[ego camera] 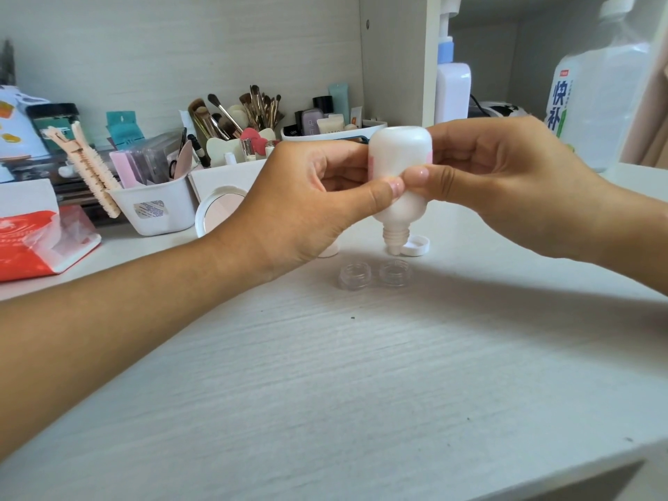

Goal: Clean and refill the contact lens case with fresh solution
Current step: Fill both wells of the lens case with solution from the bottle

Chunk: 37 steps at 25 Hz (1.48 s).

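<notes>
A small white solution bottle [399,164] is held upside down, its uncapped nozzle pointing at the table just above and behind the right well. My left hand [311,200] and my right hand [506,175] both grip the bottle's body, thumbs pressing its front side by side. Below it on the white table sits the clear contact lens case [376,274], two open round wells next to each other without lids. A white round cap [419,246] lies flat just behind the nozzle. Another white piece shows partly behind my left hand.
At the back left stand a white bin [159,211] of cosmetics, a brush holder [231,117], a round mirror [217,211] and a red packet [32,244]. A large clear drink bottle [600,99] and a pump bottle [452,85] stand at the back right. The table's front edge drops off at the lower right.
</notes>
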Available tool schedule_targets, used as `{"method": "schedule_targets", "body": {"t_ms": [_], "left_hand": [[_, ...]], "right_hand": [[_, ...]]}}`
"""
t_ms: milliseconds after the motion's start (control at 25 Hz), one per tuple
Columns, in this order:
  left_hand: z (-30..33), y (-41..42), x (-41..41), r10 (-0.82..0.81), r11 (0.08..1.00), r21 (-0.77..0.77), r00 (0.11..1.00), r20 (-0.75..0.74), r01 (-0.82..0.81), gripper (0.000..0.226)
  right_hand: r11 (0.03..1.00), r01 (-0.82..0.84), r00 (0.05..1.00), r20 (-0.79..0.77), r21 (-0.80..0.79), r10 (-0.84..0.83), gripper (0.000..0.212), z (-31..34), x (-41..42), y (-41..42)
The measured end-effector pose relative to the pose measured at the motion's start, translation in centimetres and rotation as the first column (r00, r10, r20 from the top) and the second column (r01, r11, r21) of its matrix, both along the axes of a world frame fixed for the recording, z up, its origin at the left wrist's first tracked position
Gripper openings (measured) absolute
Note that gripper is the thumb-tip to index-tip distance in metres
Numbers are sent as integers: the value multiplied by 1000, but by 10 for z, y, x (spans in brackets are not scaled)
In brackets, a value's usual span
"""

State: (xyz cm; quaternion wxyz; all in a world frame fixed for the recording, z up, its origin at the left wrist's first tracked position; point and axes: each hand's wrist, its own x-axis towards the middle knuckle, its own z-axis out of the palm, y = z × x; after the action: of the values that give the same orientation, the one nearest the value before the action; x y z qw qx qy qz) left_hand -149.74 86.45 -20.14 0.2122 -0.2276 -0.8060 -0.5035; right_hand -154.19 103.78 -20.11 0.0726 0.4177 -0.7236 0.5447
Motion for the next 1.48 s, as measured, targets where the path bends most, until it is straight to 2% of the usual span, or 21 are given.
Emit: {"method": "schedule_targets", "body": {"t_ms": [280,480,520,560,600,680,720,800,880,960,1080,1200,1280,1400,1480], "left_hand": [[-2,-1,0,-16,998,55,994,104,11,20],[-4,-6,-7,28,998,44,987,157,-35,23],[-3,-9,-9,54,998,20,990,129,-57,25],[-2,-15,-10,88,994,-73,995,48,-84,31],[-1,-20,-11,109,963,-240,991,-75,-124,41],[0,-28,-13,53,804,-553,952,-301,-220,56],[-2,-30,-15,14,739,-624,932,-362,-254,58],[-4,-30,-17,-7,726,-632,916,-401,-271,58],[-2,-26,-15,3,805,-549,926,-377,-225,54],[0,-24,-13,44,879,-438,946,-322,-190,50],[5,-27,-9,136,926,-318,966,-221,-203,43],[13,-47,-1,217,955,-189,973,-77,-228,38],[13,-64,10,257,957,-139,966,15,-253,37],[6,-78,27,307,936,-205,949,71,-288,44],[3,-85,35,341,917,-245,938,65,-316,44]], "right_hand": [[997,-49,994,100,62,43,32,2,-5,2],[998,-54,949,310,-27,60,40,1,-13,1],[998,-34,929,367,-60,54,40,1,-15,1],[996,-13,905,423,-94,51,38,1,-17,1],[992,4,878,476,-122,55,35,1,-19,0],[989,9,824,562,-150,78,28,1,-21,-2],[987,-1,797,596,-160,97,26,0,-21,-4],[985,-29,755,643,-168,131,22,0,-21,-8],[989,-59,740,658,-137,136,23,0,-19,-12],[994,-81,766,634,-70,107,29,2,-19,-15],[999,-14,851,524,51,-14,32,2,-27,-13],[965,123,948,261,232,-183,20,-2,-38,-10],[939,122,981,103,321,-163,18,-5,-40,-18],[861,108,993,-92,496,-71,33,-4,-37,-45],[802,97,989,-147,589,-12,43,-2,-34,-66]]}}
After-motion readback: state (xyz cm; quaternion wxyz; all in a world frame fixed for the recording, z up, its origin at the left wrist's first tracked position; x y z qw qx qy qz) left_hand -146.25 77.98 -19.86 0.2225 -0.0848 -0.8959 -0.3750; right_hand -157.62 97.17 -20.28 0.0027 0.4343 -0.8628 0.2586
